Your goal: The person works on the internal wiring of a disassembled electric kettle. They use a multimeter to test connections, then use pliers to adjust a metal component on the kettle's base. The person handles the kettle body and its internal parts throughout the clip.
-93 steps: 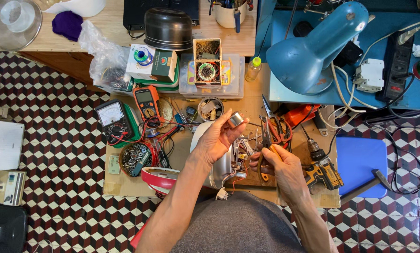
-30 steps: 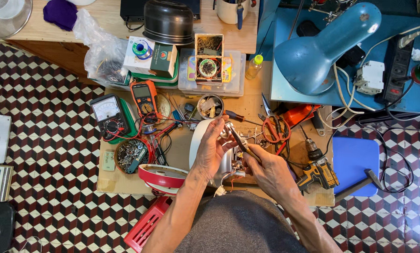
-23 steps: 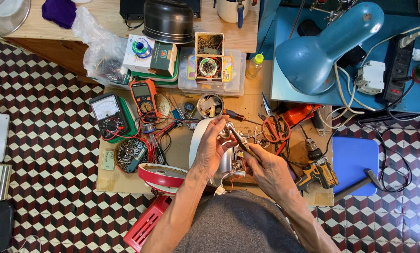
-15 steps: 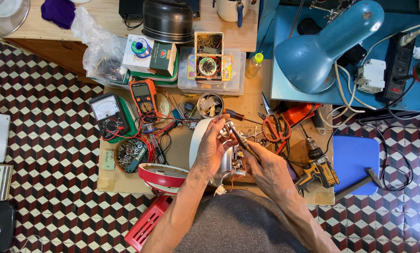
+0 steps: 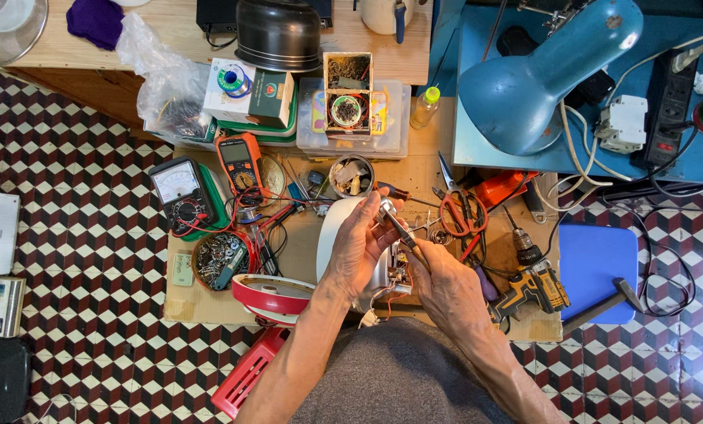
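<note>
white appliance body (image 5: 332,235) sits gripped under the left hand (image 5: 361,243), right hand (image 5: 438,279) clutching a thin tool (image 5: 402,232) over it.

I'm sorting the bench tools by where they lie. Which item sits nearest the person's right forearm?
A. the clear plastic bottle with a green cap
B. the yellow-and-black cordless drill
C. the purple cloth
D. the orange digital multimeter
B: the yellow-and-black cordless drill lies just beside the right forearm; the other three sit farther up the bench.

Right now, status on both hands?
Left hand gripping white appliance. Right hand holding slim tool, tip at left fingers. Wires, scissors crowd the bench.
</note>
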